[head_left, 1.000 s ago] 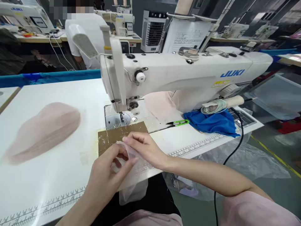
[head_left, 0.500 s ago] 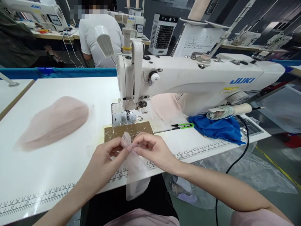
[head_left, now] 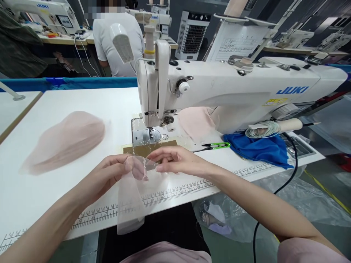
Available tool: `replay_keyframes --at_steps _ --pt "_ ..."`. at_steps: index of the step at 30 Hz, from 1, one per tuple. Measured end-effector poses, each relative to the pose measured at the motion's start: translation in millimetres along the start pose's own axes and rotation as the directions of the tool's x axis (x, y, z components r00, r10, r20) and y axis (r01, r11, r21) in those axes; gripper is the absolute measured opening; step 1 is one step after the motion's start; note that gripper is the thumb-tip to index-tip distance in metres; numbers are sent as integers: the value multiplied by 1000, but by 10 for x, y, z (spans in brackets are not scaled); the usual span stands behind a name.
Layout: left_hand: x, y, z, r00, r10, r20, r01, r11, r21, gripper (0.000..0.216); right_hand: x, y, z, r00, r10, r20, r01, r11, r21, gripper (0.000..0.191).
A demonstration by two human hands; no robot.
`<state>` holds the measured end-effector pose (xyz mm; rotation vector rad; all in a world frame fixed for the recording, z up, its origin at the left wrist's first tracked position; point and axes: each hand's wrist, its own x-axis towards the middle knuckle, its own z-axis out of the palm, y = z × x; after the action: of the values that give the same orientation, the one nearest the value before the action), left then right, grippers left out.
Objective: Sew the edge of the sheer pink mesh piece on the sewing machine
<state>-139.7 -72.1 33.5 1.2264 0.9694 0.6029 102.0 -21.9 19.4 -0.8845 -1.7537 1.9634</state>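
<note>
Sheer pale-pink fabric strip [head_left: 130,197] in front of white sewing machine [head_left: 219,91] with blue lettering; pale-pink pile [head_left: 65,140] left of it; blue cloth [head_left: 257,149], green-handled snips [head_left: 218,145] right; brown plate [head_left: 148,149] below needle.

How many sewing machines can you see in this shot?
3: the JUKI machine before the hands; one at far left; one behind the seated person. Others at far right are too unclear.
</note>
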Motion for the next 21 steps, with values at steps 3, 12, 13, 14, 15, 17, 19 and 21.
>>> replay_keyframes --at_steps 3,12,13,14,15,17,19,21 --pt "-6 36 -54 999 21 34 -25 993 111 28 143 -35 -9 987 81 140 -97 989 115 21" --pt "55 1 -1 989 -40 -140 84 944 319 29 315 -46 -20 988 69 141 -80 994 73 13" --pt "82 -12 26 979 -17 -202 86 937 339 29 318 -62 -28 988 71 134 -82 994 79 15" --pt "110 -21 44 969 -1 -248 92 931 353 31 320 -81 -39 989 78 127 -89 992 86 16" --pt "138 -24 52 963 2 -271 100 927 360 32 321 -102 -51 989 88 119 -99 991 87 18" --pt "190 -16 38 963 -32 -266 134 918 374 31 324 -144 -76 990 103 98 -108 993 50 18" --pt "237 5 6 967 -65 -247 164 899 407 28 328 -168 -97 994 92 62 -90 995 -28 16" --pt "279 23 -20 970 -48 -239 154 881 448 28 336 -158 -110 999 45 16 -43 993 -108 14"
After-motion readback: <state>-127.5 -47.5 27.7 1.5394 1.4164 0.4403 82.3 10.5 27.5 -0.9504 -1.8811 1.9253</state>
